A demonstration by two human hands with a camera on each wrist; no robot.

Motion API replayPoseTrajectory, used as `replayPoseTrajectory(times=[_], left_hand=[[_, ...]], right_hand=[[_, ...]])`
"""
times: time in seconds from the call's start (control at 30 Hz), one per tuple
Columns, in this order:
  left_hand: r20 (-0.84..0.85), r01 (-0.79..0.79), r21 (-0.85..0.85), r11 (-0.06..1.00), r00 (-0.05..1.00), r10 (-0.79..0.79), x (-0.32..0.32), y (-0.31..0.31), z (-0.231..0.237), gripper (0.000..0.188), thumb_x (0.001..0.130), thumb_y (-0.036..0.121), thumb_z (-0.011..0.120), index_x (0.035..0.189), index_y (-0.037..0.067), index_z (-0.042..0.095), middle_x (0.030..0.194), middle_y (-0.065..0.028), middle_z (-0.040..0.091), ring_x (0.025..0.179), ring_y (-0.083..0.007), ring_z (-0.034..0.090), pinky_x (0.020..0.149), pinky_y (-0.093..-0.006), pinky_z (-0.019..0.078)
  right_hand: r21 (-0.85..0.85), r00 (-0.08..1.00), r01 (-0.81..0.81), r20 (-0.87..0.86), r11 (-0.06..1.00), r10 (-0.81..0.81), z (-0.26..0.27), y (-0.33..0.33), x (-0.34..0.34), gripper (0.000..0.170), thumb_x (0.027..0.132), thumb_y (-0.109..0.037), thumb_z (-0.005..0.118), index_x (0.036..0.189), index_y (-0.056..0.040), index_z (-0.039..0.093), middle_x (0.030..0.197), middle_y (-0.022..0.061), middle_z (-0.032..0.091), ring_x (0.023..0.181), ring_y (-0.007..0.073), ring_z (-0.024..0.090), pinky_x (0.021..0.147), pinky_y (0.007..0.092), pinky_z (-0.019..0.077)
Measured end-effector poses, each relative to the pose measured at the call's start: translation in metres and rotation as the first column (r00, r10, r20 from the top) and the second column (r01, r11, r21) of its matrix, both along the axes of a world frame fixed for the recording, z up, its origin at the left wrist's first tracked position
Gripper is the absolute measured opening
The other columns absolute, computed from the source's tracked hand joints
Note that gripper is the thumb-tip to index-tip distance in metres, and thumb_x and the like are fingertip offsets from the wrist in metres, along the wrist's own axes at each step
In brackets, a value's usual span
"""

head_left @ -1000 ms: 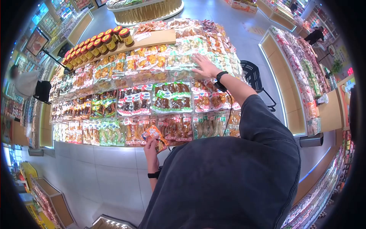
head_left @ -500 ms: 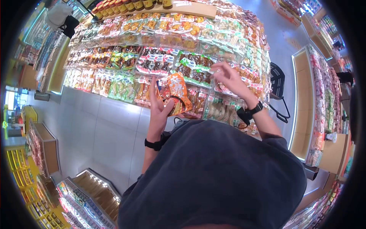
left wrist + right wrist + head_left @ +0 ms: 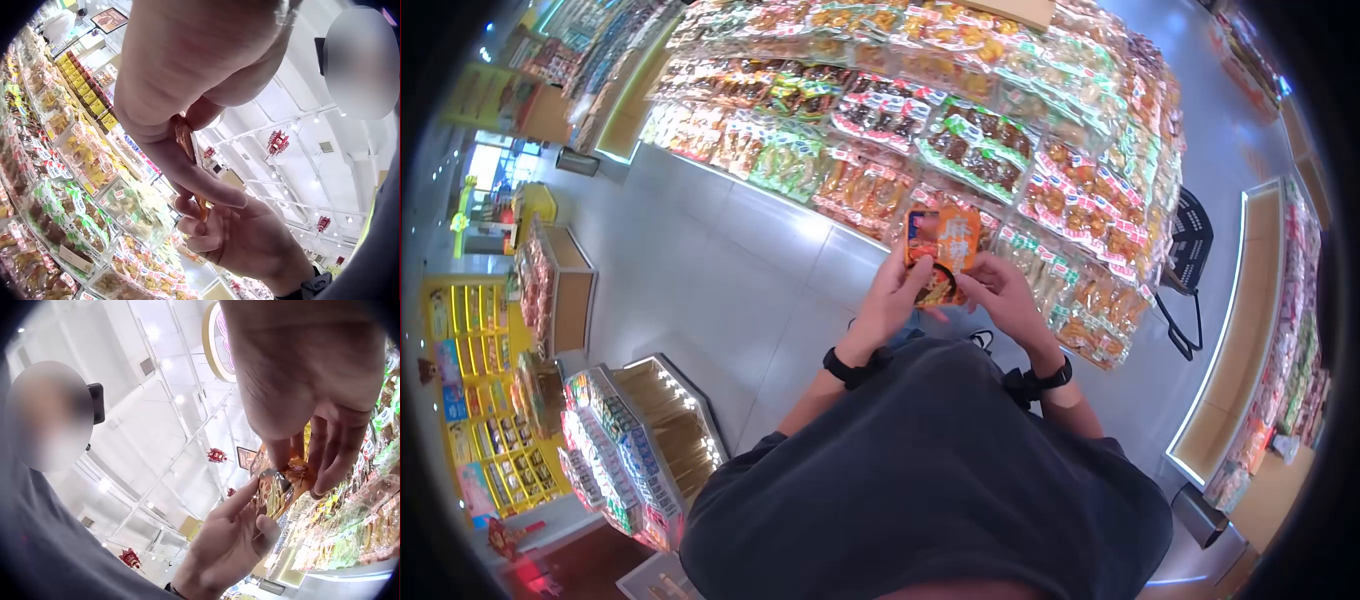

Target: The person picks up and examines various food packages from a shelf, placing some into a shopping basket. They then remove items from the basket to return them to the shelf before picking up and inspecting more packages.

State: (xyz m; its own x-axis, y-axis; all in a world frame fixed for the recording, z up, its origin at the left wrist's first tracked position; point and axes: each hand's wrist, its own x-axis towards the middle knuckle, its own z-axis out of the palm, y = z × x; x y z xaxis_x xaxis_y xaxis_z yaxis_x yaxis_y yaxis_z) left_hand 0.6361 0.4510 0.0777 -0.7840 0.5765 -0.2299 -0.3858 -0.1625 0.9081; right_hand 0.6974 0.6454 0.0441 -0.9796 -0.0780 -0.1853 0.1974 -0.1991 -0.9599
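An orange snack packet [image 3: 956, 240] with a picture of food on its lower part is held upright between both hands in the head view. The left hand [image 3: 891, 300] pinches its left side, thumb on the front. On the lower right side the right hand [image 3: 1006, 300] grips it with thumb and fingers. The left wrist view shows the packet [image 3: 185, 139] edge-on between the fingers, the right hand [image 3: 250, 240] below. In the right wrist view the packet [image 3: 275, 487] lies between the left hand [image 3: 228, 544] and the right hand [image 3: 306, 381].
Rows of bagged food [image 3: 975, 148] fill the display in front. A black basket [image 3: 1190, 240] stands right of it, near another long shelf [image 3: 1222, 360]. At the lower left are a lit display stand [image 3: 675, 400] and yellow shelving [image 3: 495, 400]. Grey floor [image 3: 710, 250] runs between.
The right hand has come back from over the display and taken hold of the packet. The left hand has raised the packet in front of the body. The head view has turned left and downward.
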Motion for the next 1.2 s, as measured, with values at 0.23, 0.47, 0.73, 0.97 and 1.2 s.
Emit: replayPoseTrajectory(times=[0.23,0.47,0.73,0.97,1.2], left_hand=[[0.067,0.037,0.036,0.999,0.997,-0.039,0.0,-0.058,-0.025,0.037,0.107,0.02,0.045,0.14,0.003,0.041,0.118,-0.0116,0.063,0.092,-0.0211,0.07,0.055,-0.0339,0.063],[0.065,-0.164,0.063,0.984,0.985,0.16,-0.027,-0.201,-0.043,0.042,0.106,0.026,0.048,0.141,0.005,0.04,0.115,-0.0109,0.063,0.09,-0.0204,0.071,0.053,-0.0327,0.0623],[0.186,-0.538,0.112,0.836,0.837,0.514,-0.044,-0.41,-0.053,0.038,0.106,0.024,0.047,0.138,0.005,0.042,0.117,-0.0118,0.063,0.09,-0.0212,0.071,0.053,-0.0326,0.0623],[0.165,-0.75,0.101,0.654,0.661,0.732,-0.058,-0.522,-0.073,0.035,0.106,0.023,0.045,0.135,0.004,0.044,0.116,-0.0133,0.064,0.089,-0.022,0.072,0.052,-0.0335,0.0626],[0.257,-0.898,0.049,0.436,0.434,0.864,-0.11,-0.62,-0.095,0.036,0.107,0.025,0.045,0.135,0.003,0.043,0.116,-0.0138,0.065,0.09,-0.0239,0.072,0.052,-0.0363,0.0621]], right_hand=[[0.178,0.996,0.015,0.079,0.984,-0.03,-0.004,-0.057,0.009,0.017,0.094,-0.013,0.07,0.104,-0.0004,0.064,0.086,0.0018,0.068,0.074,0.0074,0.061,0.063,0.0241,0.0483],[0.303,0.987,-0.151,-0.002,0.941,0.159,-0.007,-0.195,-0.054,0.019,0.094,-0.016,0.07,0.107,-0.0027,0.066,0.08,-0.0014,0.067,0.069,0.0057,0.059,0.064,0.0229,0.047],[0.398,0.839,-0.511,0.039,0.762,0.543,-0.005,-0.403,-0.151,0.022,0.094,-0.019,0.07,0.103,0.0003,0.064,0.085,0.0024,0.068,0.074,0.0062,0.061,0.066,0.024,0.049],[0.397,0.651,-0.713,0.068,0.578,0.756,-0.01,-0.54,-0.219,0.023,0.093,-0.02,0.071,0.104,-0.0005,0.065,0.081,0.005,0.068,0.071,0.0106,0.061,0.066,0.0271,0.0498],[0.162,0.584,-0.704,-0.422,0.692,0.693,0.076,-0.645,-0.359,0.061,0.09,-0.012,0.068,0.144,-0.004,0.041,0.133,0.0123,0.053,0.121,0.0223,0.054,0.095,0.0359,0.0482]])
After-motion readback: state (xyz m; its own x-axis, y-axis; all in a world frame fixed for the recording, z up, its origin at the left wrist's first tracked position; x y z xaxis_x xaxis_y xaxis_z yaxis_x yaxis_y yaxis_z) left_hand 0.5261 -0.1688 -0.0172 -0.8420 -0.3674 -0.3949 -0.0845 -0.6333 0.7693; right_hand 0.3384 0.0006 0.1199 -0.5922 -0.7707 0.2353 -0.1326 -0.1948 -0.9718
